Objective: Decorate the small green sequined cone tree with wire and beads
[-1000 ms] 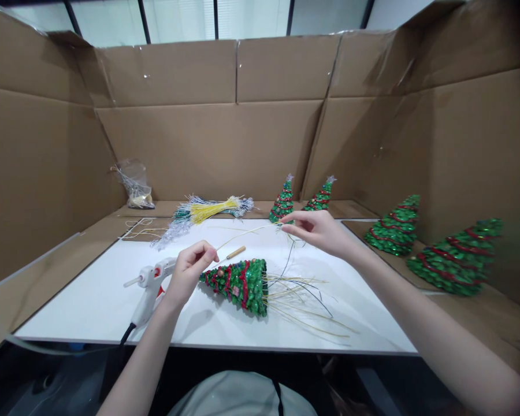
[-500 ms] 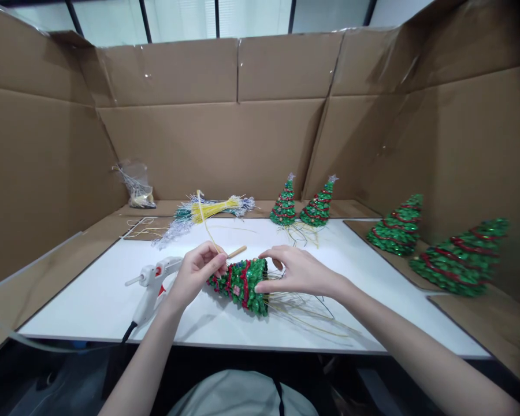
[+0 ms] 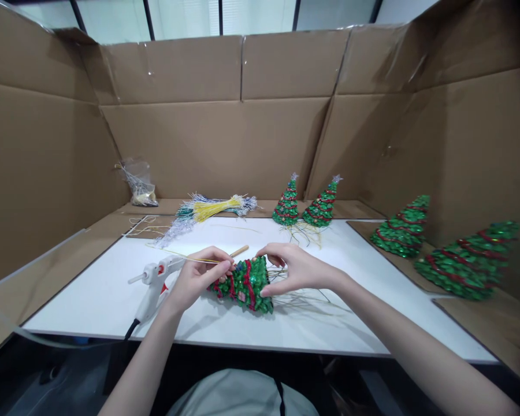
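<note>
A green sequined cone tree with red garland point(image 3: 245, 283) lies on its side on the white table point(image 3: 99, 300), loose wires trailing from its base. My left hand point(image 3: 197, 277) pinches a thin yellow wire point(image 3: 177, 256) right at the tree's tip; the wire sticks out to the left. My right hand point(image 3: 297, 268) is closed on the tree's wide base, thumb below and fingers over the top. A small wooden stick point(image 3: 239, 251) lies just behind the tree.
A white glue gun point(image 3: 156, 280) with a black cord lies left of my left hand. Bundles of yellow and silver wires point(image 3: 212, 208) sit at the back, a plastic bag point(image 3: 138, 184) in the corner. Finished trees stand at back point(image 3: 288, 202) and right point(image 3: 401, 226). Cardboard walls surround the table.
My right hand let go of the wire's far end and came down onto the tree's base. My left hand moved to the tree's tip, and the wire swung over to point left.
</note>
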A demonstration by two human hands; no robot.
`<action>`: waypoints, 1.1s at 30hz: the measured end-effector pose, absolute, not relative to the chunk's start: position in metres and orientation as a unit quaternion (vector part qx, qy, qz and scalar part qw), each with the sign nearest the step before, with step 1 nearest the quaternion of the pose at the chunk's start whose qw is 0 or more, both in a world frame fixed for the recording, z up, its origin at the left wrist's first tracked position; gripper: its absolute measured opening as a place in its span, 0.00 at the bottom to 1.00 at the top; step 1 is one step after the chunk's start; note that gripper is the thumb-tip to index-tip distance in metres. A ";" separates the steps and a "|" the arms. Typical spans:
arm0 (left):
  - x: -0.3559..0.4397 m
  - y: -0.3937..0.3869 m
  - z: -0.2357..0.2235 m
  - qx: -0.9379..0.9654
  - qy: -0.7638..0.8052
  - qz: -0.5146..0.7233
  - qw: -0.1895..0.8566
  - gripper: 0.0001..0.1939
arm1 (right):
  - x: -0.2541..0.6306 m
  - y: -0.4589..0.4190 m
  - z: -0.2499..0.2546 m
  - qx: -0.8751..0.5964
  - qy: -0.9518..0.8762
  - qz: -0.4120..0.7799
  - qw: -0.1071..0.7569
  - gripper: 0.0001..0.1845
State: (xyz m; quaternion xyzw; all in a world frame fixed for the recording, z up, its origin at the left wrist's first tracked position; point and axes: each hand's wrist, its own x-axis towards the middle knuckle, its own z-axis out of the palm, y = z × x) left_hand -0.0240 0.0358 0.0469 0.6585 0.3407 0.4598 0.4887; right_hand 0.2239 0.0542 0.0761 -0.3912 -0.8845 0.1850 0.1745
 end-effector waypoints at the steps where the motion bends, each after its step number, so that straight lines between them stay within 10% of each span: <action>1: -0.024 0.036 0.046 0.659 0.339 0.459 0.490 0.09 | 0.224 0.054 0.077 -0.378 -0.891 0.179 0.174 0.36; 33: 0.000 0.032 0.051 0.708 0.325 0.428 0.458 0.06 | 0.236 0.059 0.067 -0.315 -0.903 0.166 0.242 0.37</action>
